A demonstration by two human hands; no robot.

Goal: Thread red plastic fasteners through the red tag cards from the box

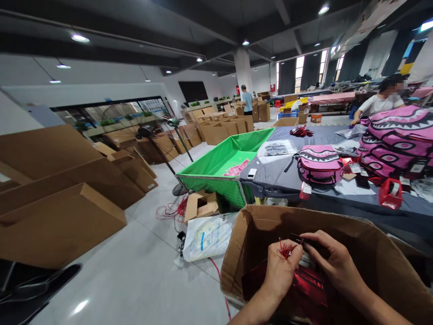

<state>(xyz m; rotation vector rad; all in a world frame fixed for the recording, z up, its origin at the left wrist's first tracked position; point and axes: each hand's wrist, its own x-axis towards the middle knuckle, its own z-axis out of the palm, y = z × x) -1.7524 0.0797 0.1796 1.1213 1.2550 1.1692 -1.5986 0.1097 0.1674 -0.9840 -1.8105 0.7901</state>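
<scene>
Both hands are over an open cardboard box right in front of me. My left hand is closed round a bunch of thin red cords, whose ends stick up past the thumb. Below it, shiny red tags or packets show inside the box; whether they hang from the cords I cannot tell. My right hand is pinched close to the left fingertips, at a thin dark piece too small to name. A small whitish piece shows between the hands.
A grey-covered table bears a pink backpack, stacked pink backpacks and a red tape dispenser. Left of it stand a green bin, a white sack and large cartons. A co-worker sits behind the table.
</scene>
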